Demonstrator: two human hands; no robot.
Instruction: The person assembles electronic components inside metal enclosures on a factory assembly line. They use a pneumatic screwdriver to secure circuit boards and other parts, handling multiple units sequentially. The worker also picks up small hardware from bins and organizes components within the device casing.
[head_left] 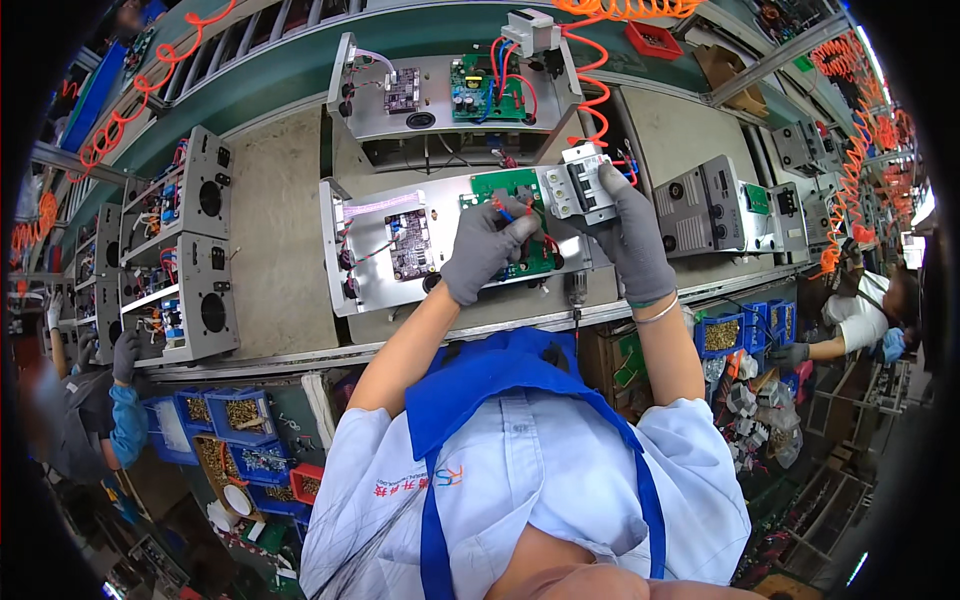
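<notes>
Both my hands wear grey gloves. In my right hand is a white circuit breaker with dark levers, raised over the right end of an open metal chassis. My left hand is closed in a pinch on a red wire, above the green circuit board; the wire's far end is hidden. The board lies inside the chassis and my left hand partly covers it. To its left sits a smaller circuit board, with a pale ribbon cable above it.
Behind stands a second open chassis with wired boards. Grey units are stacked at the left, and another grey unit lies at the right. Blue parts bins hang below the bench edge. Orange coiled hoses hang overhead. Co-workers are at both sides.
</notes>
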